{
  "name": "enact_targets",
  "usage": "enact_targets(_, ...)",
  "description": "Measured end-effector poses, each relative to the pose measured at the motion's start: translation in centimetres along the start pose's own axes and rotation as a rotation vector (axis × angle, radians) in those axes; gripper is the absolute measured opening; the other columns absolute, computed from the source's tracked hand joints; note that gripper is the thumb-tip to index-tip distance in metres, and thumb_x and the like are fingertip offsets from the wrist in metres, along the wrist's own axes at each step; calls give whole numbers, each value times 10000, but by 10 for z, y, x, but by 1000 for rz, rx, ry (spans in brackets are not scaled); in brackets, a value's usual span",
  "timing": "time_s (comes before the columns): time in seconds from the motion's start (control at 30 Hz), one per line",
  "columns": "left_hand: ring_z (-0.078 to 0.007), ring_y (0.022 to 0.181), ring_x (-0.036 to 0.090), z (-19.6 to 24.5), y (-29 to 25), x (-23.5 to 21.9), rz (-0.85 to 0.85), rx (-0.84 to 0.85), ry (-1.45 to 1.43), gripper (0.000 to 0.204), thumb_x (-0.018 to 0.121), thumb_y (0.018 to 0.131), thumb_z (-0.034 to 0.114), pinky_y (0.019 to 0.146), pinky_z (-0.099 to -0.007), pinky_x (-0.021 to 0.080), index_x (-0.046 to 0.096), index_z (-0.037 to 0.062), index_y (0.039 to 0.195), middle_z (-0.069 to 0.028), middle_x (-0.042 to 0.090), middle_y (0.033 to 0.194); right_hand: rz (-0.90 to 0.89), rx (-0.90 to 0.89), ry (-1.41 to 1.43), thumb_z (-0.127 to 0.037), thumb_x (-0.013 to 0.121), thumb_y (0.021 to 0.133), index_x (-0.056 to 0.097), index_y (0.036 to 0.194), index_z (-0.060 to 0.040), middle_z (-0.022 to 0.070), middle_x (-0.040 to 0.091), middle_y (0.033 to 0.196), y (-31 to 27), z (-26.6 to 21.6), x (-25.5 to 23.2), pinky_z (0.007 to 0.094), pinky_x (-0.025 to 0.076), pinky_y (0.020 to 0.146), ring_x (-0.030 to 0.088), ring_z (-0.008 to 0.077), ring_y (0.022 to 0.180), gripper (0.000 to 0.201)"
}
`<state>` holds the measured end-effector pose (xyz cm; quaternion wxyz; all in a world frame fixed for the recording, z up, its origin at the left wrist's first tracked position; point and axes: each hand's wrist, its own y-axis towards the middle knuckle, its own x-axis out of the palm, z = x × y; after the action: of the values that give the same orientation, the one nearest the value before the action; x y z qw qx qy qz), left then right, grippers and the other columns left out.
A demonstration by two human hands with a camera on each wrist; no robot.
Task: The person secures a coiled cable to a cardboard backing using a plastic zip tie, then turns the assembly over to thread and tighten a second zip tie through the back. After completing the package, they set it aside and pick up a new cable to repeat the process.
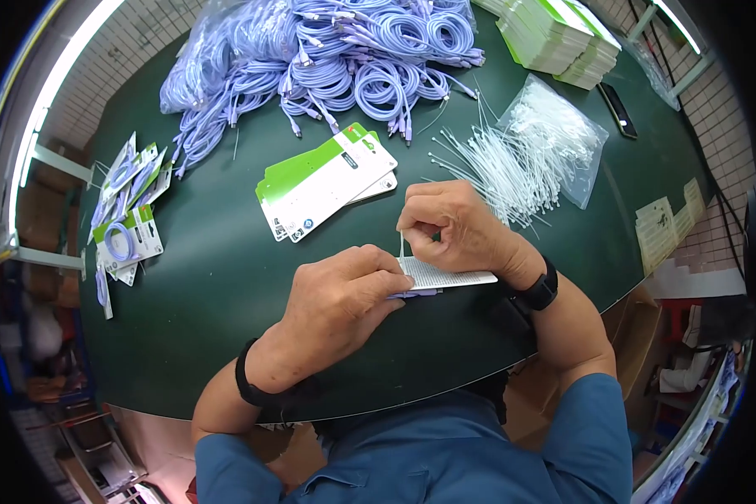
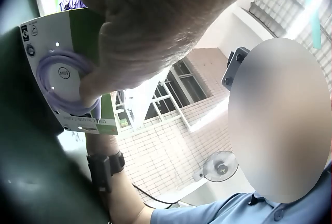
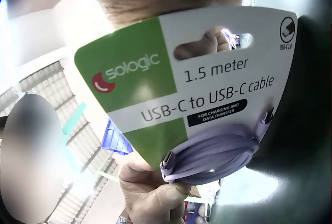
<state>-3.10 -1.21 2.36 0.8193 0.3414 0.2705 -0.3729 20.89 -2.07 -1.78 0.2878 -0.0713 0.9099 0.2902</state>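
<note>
Clamping the left hand (image 1: 340,298) on a printed card (image 1: 460,276) and the coiled purple cable (image 3: 218,154) against its front, over the near part of a dark green table (image 1: 193,336). Pinching a thin white tie (image 1: 401,244) in the curled fingers of the right hand (image 1: 462,227), just above the card's back. Working near stacked green-and-white cards (image 1: 328,189), with loose white ties (image 1: 500,172) and heaped purple cables (image 1: 311,71) lying farther back.
</note>
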Motion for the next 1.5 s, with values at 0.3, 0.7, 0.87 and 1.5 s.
enact_targets(0.3,-271,898,754,-6,3,-3,5,-11,2,261,862,783,-37,765,-346,613,736,34,1000,-95,748,993,-163,144,52,-50,690,839,699,830,-53,73,662,753,-2,13,0,370,520,606,628,224,628,13)
enact_targets(0.7,-123,1005,700,-46,0,4,535,-394,-755,511,711,961,-71,875,-284,580,599,10,1452,-65,696,1085,196,523,945,-156,678,1060,624,1326,31,77,738,1187,-3,15,-5,282,554,845,675,126,991,330)
enact_targets(0.87,-140,1021,685,-37,5,22,615,-379,-894,562,714,960,-72,875,-285,574,567,19,1495,-70,655,1123,101,456,666,-202,694,1069,597,1388,36,102,726,1257,-7,-19,27,328,569,964,681,147,1120,410)
enact_targets(1.5,-192,1036,660,-62,4,27,538,-149,-13,204,630,1013,-88,764,-313,599,606,20,1184,-137,575,1280,84,410,514,-161,734,1037,595,1392,26,103,713,1285,-8,-28,33,336,579,969,679,148,1130,424)
